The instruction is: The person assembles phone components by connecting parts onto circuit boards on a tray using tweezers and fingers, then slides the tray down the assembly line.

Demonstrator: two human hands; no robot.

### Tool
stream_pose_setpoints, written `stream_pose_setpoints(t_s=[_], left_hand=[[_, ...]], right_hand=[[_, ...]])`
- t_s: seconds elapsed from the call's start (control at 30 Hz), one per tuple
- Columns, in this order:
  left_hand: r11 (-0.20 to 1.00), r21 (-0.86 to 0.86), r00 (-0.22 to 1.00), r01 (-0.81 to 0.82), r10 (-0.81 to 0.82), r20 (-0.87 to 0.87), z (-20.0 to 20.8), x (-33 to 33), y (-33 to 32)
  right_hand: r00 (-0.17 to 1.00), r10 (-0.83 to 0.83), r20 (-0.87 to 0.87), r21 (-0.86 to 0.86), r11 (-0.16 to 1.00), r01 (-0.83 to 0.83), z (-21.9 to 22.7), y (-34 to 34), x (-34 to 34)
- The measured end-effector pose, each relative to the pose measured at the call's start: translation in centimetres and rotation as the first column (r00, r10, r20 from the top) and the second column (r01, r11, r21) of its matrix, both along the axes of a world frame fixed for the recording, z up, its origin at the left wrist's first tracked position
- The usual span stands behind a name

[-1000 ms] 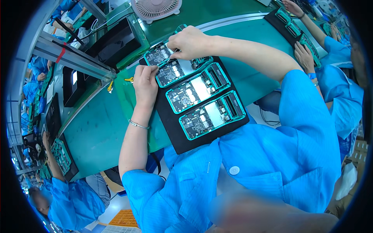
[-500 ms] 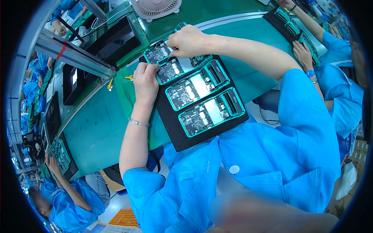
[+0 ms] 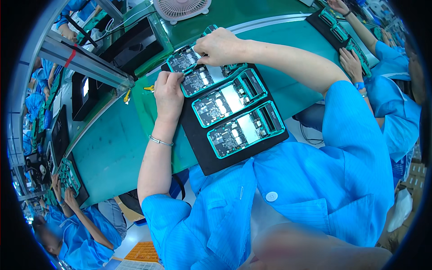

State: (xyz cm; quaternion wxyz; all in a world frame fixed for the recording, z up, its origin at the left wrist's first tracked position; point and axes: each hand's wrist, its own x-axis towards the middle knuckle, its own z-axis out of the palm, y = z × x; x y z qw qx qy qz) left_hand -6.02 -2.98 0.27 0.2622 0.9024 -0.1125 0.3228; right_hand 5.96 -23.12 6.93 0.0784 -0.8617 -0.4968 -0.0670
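Several open electronic devices lie in a row on a black board [image 3: 201,155], each a circuit board in a teal frame. The nearest device [image 3: 245,130] and the one behind it [image 3: 229,99] are uncovered by my hands. My left hand [image 3: 169,93] is closed, its fingertips pinched at the left edge of the third device [image 3: 197,82]. My right hand [image 3: 221,47] is closed too, fingers bent down over the farthest device [image 3: 182,60], close to where it meets the third. Whatever is between either hand's fingertips is hidden or too small to make out.
The board rests on a green work surface [image 3: 117,157]. Beyond it are a pink fan [image 3: 182,9], a metal frame post [image 3: 85,63] and yellow-handled small tools [image 3: 128,96]. Co-workers in blue handle similar devices [image 3: 357,56] at right and a teal-filled tray [image 3: 69,175] at lower left.
My hands stay almost in place, with only slight finger shifts. At lower left, a co-worker's second hand has come into sight beside the tray.
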Motion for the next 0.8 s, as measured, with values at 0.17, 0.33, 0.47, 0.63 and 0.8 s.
stream_pose_setpoints(t_s=[0.17, 0.33, 0.47, 0.63, 0.8], left_hand=[[0.999, -0.043, 0.999, -0.032, 0.032, 0.011, 0.13, -0.01, -0.04], [1.000, -0.008, 1.000, -0.017, 0.017, -0.001, 0.03, 0.11, -0.01], [0.999, 0.037, 1.000, -0.011, 0.011, 0.007, -0.10, 0.12, 0.08], [0.998, 0.057, 1.000, -0.015, 0.014, 0.008, -0.22, 0.14, 0.14], [0.998, 0.057, 1.000, -0.009, 0.009, 0.006, 0.12, 0.05, 0.00]], right_hand=[[1.000, 0.015, 0.007, 0.028, 0.999, -0.016, -0.35, -0.09, 0.19], [1.000, 0.020, 0.023, 0.030, 0.999, -0.021, -0.52, -0.07, 0.26], [0.999, 0.020, 0.027, 0.036, 0.999, -0.021, -0.65, -0.03, 0.31], [1.000, 0.014, 0.012, 0.029, 0.999, -0.015, -0.70, 0.01, 0.23], [1.000, 0.022, 0.019, 0.029, 0.999, -0.022, -0.72, -0.11, 0.15]])
